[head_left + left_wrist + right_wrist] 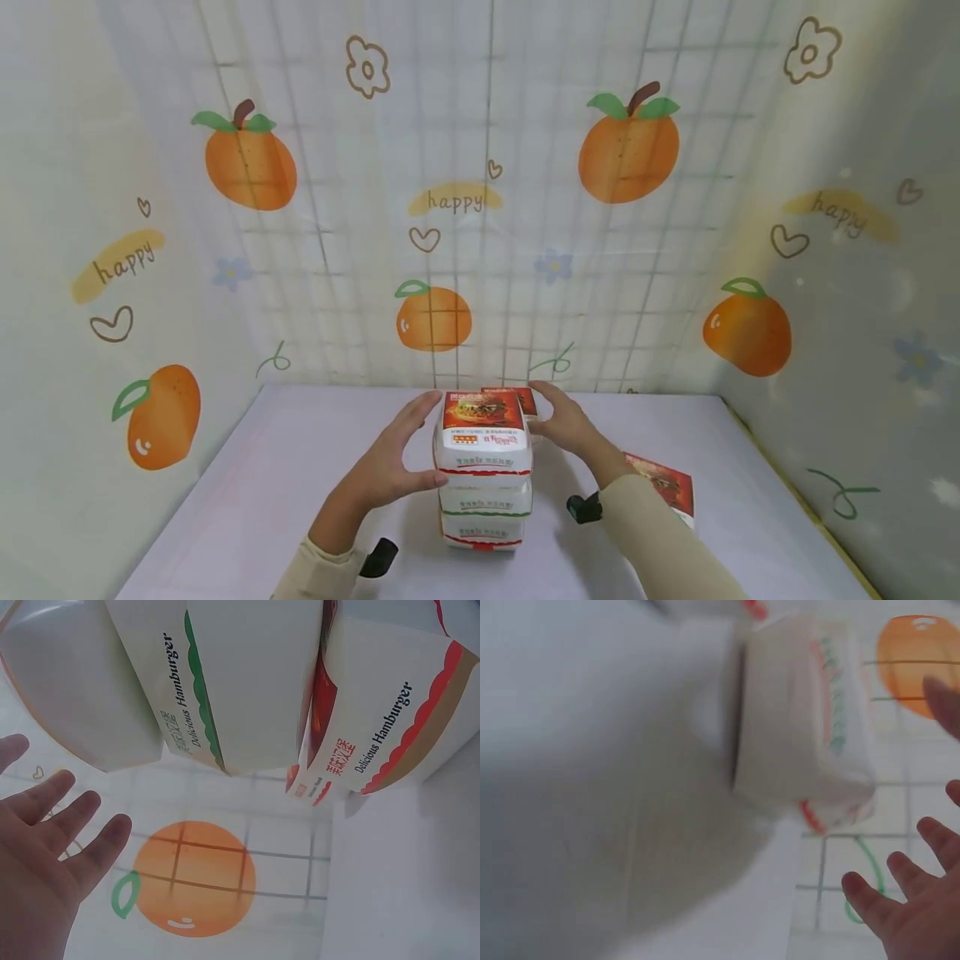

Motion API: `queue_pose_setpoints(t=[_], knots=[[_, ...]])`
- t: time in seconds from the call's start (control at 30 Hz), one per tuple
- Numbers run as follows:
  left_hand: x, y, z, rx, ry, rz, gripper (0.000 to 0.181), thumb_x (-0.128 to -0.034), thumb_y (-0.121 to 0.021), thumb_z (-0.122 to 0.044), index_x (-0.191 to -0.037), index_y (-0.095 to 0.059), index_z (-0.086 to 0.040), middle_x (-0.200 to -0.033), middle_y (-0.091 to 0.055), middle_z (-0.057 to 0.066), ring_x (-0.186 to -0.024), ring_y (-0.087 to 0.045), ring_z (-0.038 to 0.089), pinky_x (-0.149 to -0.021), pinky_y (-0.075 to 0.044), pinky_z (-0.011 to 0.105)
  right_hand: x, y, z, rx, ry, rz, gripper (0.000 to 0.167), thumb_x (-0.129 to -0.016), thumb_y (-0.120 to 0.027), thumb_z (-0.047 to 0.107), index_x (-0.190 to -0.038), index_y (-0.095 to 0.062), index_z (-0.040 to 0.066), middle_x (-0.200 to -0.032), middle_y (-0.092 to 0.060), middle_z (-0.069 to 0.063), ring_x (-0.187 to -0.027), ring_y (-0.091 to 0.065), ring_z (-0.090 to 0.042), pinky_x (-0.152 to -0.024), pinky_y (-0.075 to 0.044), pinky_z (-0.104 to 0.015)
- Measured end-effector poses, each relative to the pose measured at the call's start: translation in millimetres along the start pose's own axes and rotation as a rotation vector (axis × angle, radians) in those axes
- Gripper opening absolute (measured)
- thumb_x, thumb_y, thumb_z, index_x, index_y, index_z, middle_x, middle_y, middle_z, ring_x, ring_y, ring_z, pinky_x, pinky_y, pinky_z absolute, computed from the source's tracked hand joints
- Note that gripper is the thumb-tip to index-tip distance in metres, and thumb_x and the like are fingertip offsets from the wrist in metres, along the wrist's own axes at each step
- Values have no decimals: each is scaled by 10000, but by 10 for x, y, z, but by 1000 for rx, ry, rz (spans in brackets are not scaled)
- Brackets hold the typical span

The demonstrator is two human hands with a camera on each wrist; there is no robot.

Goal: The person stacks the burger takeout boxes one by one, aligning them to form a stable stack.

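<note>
The tabletop [315, 450] bears an upright stack of three hamburger boxes [483, 483]. The left hand [386, 462], fingers spread, is at the stack's left; the right hand [566, 421], fingers likewise loosely apart, at its right. One box [529, 404] shows behind, another [673, 485] beside the right sleeve [660, 533].

The burger boxes [483, 463] look smooth paperboard, the tabletop [322, 437] matt.

A printed backdrop [525, 108] is rising behind a pale table [315, 467].
Oranges [253, 167], "happy" lettering [454, 202], hearts [425, 241] and brown flowers [367, 70] are showing above the table's far edge; patterned side panels [60, 433] are flanking the table, and a yellowish strip [801, 500] is following its right edge.
</note>
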State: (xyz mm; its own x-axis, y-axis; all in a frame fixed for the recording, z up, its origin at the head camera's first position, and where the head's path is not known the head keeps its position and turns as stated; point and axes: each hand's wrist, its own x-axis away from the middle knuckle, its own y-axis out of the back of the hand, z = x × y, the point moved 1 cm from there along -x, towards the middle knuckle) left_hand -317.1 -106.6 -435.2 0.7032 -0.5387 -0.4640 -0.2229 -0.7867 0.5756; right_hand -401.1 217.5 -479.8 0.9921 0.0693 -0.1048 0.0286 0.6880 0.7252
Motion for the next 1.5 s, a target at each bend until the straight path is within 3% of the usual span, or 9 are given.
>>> queue_pose_setpoints(t=[0.17,0.37,0.6,0.8,1.0,1.13,1.23,1.37,1.5], knots=[[16,-18,2,-2,9,7,1000,-747,-799,-456,-1555,-239,-277,-1578,-213,-97,-1433,-205,166,-1065,-325,537,-98,-22,-139,133,43,87,952,-725,-850,227,-1523,-338,135,-1572,-235,-165,-1411,-218,-416,-1058,-255,-636],[14,-24,3,4,-26,10,995,-757,-802,-441,-1555,-246,-234,-1581,-229,-36,-1430,-222,213,-1045,-343,563,-180,-14,-213,271,59,171,1117,-643,-895,364,-1555,-268,213,-1605,-134,-142,-1419,-174,-434,-1036,-272,-657],[16,-23,0,11,-7,23,990,-760,-795,-444,-1557,-237,-259,-1594,-202,-35,-1440,-191,187,-1058,-331,548,-219,-92,-339,326,20,211,1159,-611,-891,424,-1558,-253,227,-1584,-168,-176,-1413,-182,-438,-1032,-285,-652],[4,-8,4,9,-10,22,985,-762,-787,-470,-1555,-228,-298,-1593,-187,-67,-1439,-197,206,-1045,-328,581,-240,-133,-330,339,112,198,1248,-584,-882,517,-1566,-204,153,-1607,-97,-155,-1424,-157,-431,-1036,-297,-633],[-4,6,7,15,-17,26,990,-766,-777,-487,-1559,-233,-257,-1598,-184,-43,-1437,-199,214,-1027,-327,615,-354,-210,-336,464,153,215,1176,-617,-791,672,-1558,-256,211,-1610,-124,-117,-1440,-148,-383,-1062,-302,-581],[-9,1,13,8,-41,30,1008,-753,-799,-463,-1559,-236,-239,-1594,-199,-10,-1435,-204,224,-1034,-298,637,-413,-260,-324,436,89,207,1122,-626,-779,677,-1542,-299,243,-1571,-216,-163,-1409,-227,-407,-1006,-353,-618],[-22,-7,11,5,-52,34,1017,-747,-812,-442,-1559,-235,-239,-1592,-200,-15,-1433,-209,220,-1035,-285,646,-442,-278,-296,412,62,199,1129,-623,-768,693,-1533,-275,243,-1567,-184,-202,-1389,-250,-441,-975,-372,-639],[-34,2,-2,11,-48,29,1006,-750,-805,-455,-1557,-241,-248,-1590,-202,-17,-1430,-214,214,-1036,-286,644,-470,-277,-245,415,96,183,1120,-643,-735,718,-1498,-250,180,-1571,-125,-242,-1403,-205,-449,-997,-357,-628],[-20,26,-6,2,-26,30,994,-757,-786,-490,-1557,-242,-260,-1593,-190,-52,-1438,-196,204,-1049,-269,640,-487,-293,-224,389,134,181,1125,-635,-713,746,-1483,-280,146,-1550,-182,-226,-1389,-252,-419,-1007,-358,-610]])
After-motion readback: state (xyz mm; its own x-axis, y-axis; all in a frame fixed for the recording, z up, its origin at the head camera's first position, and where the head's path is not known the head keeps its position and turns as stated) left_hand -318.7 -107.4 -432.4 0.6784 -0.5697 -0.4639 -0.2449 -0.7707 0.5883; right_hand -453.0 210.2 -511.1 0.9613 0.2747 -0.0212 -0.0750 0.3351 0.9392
